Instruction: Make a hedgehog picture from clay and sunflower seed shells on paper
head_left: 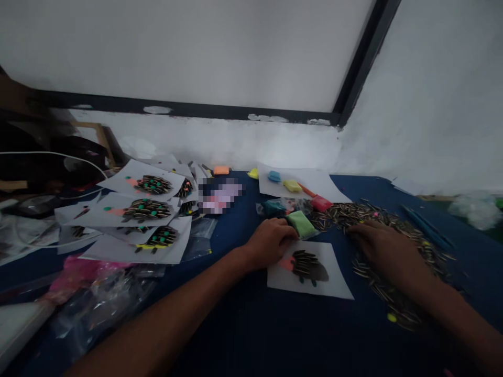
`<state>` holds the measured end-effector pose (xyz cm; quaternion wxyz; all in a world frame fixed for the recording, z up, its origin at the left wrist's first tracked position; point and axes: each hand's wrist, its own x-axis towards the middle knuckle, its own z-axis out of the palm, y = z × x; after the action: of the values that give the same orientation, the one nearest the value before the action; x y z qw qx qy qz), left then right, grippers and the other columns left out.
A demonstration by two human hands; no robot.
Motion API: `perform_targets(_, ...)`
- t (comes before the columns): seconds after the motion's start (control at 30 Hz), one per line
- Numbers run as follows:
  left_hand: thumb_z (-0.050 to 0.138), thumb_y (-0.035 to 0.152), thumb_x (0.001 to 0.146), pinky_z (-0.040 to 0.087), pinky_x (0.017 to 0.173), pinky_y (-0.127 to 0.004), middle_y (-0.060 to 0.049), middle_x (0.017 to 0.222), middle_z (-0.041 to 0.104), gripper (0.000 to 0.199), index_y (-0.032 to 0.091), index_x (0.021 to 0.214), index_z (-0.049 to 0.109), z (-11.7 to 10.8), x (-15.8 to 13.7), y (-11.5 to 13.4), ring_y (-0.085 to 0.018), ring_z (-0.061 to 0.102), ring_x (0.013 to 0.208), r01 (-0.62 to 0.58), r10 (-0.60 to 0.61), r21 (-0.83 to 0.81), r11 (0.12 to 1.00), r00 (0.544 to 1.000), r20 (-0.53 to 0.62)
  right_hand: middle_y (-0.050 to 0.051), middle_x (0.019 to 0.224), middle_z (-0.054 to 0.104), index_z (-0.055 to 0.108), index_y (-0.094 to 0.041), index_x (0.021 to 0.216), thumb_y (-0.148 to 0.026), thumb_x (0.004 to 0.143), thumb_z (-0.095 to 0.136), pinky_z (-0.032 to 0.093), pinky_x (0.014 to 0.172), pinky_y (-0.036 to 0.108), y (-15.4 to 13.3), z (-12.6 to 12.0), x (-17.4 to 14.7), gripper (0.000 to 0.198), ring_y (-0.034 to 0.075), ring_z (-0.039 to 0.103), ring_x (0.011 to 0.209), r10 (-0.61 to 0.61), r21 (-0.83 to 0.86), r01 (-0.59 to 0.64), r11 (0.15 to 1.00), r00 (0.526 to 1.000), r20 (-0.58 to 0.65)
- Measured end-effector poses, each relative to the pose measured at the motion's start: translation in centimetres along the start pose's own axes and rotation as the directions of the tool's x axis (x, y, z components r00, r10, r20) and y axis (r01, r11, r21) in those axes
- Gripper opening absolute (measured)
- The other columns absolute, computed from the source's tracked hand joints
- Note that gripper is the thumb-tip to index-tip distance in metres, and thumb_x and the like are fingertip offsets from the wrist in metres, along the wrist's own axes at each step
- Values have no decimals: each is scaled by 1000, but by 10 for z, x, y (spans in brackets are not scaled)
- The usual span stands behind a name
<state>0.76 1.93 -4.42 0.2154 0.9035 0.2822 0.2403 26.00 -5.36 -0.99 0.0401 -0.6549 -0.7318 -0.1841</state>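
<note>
A white sheet (330,285) lies on the blue table, bearing a hedgehog picture (304,265) with an orange snout, green feet and striped seeds stuck over part of its dark body. My left hand (271,241) rests at the sheet's upper left corner, fingers curled, beside a light green clay packet (302,225); what its fingertips hold, if anything, is hidden. To the right, my right hand (383,254) reaches down among loose sunflower seeds (373,285), its fingers drawn together. The tips are too dark and blurred to show what is between them.
Seed-covered picture sheets (151,209) are piled at left, above clear plastic bags (106,293). Coloured clay packets (292,186) lie on a paper (332,191) at the back. A blue tool-like object (428,226) lies beyond the seeds. A white wall (231,139) closes off the back.
</note>
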Motion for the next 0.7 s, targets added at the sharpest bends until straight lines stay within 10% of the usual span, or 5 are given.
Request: perform_targets(0.7, 52, 13, 86, 45, 80, -29, -6, 93, 66, 20, 15, 94, 70, 1, 0, -1, -18, 59, 89, -16, 16, 3, 1000, 1000, -13, 14, 126, 63, 64, -11, 122, -4, 83, 36, 48, 96, 44, -10, 23, 10, 49, 28, 59, 115, -322, 145, 314, 938, 946, 29)
